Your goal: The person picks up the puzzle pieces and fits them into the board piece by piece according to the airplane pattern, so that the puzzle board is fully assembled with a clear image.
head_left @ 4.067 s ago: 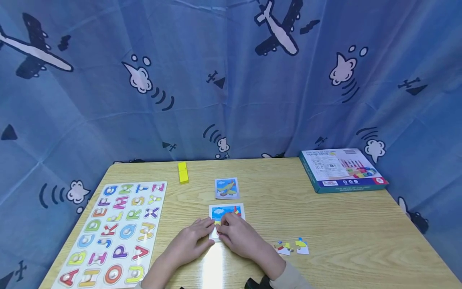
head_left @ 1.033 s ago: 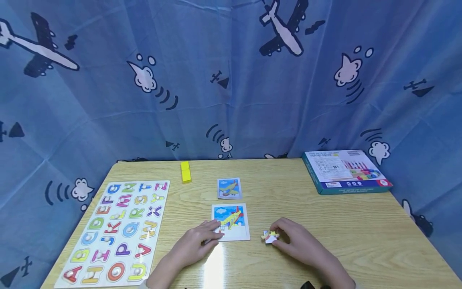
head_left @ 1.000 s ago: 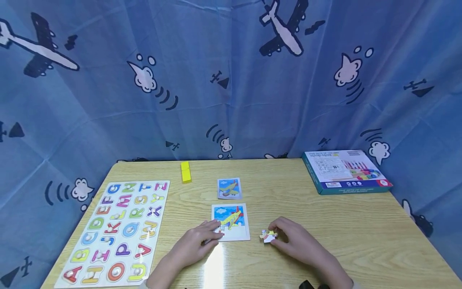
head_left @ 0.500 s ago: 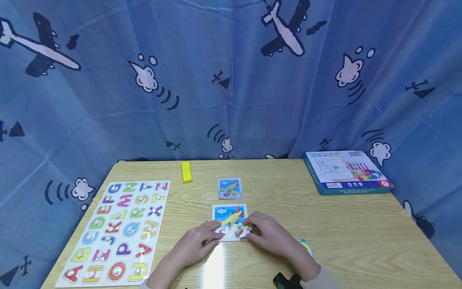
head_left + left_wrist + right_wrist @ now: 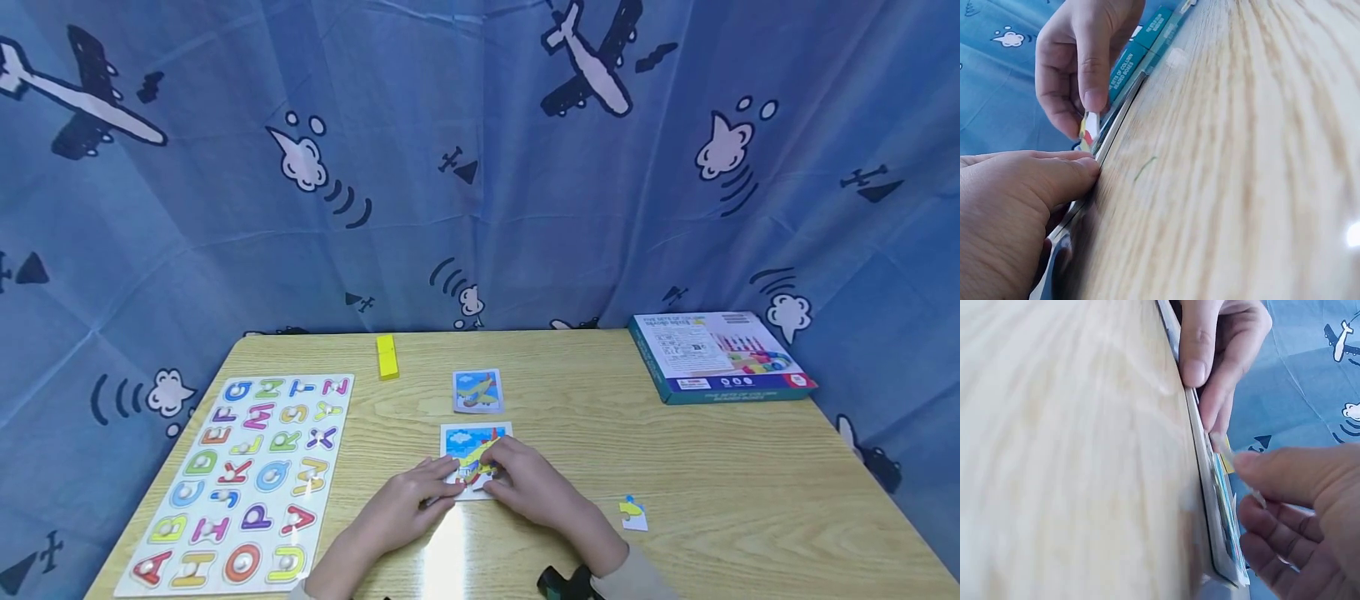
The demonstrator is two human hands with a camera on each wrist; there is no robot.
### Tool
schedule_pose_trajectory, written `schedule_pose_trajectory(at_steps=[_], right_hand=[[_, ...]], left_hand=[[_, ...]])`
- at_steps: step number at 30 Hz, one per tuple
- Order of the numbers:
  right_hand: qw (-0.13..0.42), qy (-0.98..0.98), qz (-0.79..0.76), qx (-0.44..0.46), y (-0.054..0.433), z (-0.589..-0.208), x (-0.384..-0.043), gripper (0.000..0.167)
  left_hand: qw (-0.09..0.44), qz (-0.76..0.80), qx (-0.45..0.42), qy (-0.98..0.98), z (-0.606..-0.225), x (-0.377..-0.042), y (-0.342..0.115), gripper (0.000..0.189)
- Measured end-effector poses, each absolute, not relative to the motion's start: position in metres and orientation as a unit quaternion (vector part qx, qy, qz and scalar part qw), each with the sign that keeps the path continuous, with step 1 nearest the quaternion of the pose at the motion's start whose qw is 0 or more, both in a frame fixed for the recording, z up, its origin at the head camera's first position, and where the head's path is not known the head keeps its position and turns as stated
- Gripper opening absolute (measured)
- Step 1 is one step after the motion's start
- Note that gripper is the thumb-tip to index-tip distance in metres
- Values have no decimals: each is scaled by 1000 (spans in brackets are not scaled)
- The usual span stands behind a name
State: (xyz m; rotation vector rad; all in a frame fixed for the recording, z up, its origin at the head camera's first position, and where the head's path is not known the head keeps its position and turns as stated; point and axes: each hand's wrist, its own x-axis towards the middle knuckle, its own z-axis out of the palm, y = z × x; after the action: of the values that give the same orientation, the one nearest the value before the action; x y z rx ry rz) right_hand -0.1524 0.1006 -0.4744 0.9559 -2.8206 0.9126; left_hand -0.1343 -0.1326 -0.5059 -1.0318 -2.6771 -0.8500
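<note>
A small square jigsaw board (image 5: 457, 433) shows a yellow airplane on blue sky, its lower part covered by the hands. My left hand (image 5: 408, 504) rests at its left side, fingers lying straight on the board and thumb by the near edge. Between thumb and forefinger my right hand (image 5: 536, 487) pinches a jigsaw piece (image 5: 1244, 472) over the board's lower part. Red, yellow and white show on that jigsaw piece (image 5: 1089, 132) in the left wrist view. Another jigsaw piece (image 5: 633, 514), yellow, blue and white, lies right of the right forearm.
A small airplane picture card (image 5: 477, 392) lies beyond the board. To the left is a white alphabet board (image 5: 247, 454) with knobbed letters. A yellow block (image 5: 387, 358) stands near the back edge. At back right sits a flat teal box (image 5: 720, 358), before the blue curtain (image 5: 420, 167).
My right hand has carried the jigsaw piece leftward from the bare table onto the board. My left hand has stayed at the board's left side. The yellow piece at right is uncovered again.
</note>
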Motion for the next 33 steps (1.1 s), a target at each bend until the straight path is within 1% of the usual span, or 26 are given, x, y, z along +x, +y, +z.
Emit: schedule_pose_trajectory(at_steps=[7, 16, 27, 33], right_hand=[[12, -907, 295, 300, 98, -478, -151, 20], [21, -913, 284, 292, 93, -480, -149, 20], [42, -926, 239, 289, 90, -479, -145, 20], [44, -933, 212, 289, 90, -479, -143, 21]], left_hand=[[78, -281, -346, -892, -506, -135, -133, 23], [66, -284, -334, -896, -505, -134, -133, 26], [63, -272, -337, -899, -504, -133, -132, 27], [58, -265, -338, -901, -504, -133, -132, 27]])
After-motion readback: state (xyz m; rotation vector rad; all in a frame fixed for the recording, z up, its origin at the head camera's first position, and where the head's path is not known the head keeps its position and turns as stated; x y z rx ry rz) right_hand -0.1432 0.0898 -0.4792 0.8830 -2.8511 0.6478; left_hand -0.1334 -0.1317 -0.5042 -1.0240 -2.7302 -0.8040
